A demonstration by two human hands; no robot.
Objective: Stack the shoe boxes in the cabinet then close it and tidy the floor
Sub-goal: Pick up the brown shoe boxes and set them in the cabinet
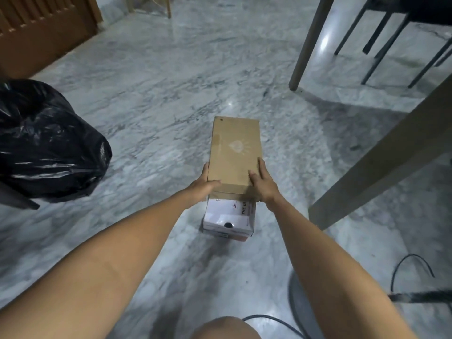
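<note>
A brown cardboard shoe box (234, 150) with a pale logo on its lid lies on top of a white shoe box (228, 220) on the marble floor. The brown box reaches farther away from me than the white one. My left hand (204, 183) grips the brown box at its near left corner, fingers along the side. On the near right corner my right hand (263, 183) holds the box, thumb on the lid and fingers down the right side. No cabinet interior is visible.
A full black rubbish bag (46, 140) sits at the left. A wooden slatted door (44, 28) stands at the far left. Table legs (309, 42) and dark chair legs (386, 45) are at the right. A fan base (302, 304) and black cables (411, 265) lie near my knee.
</note>
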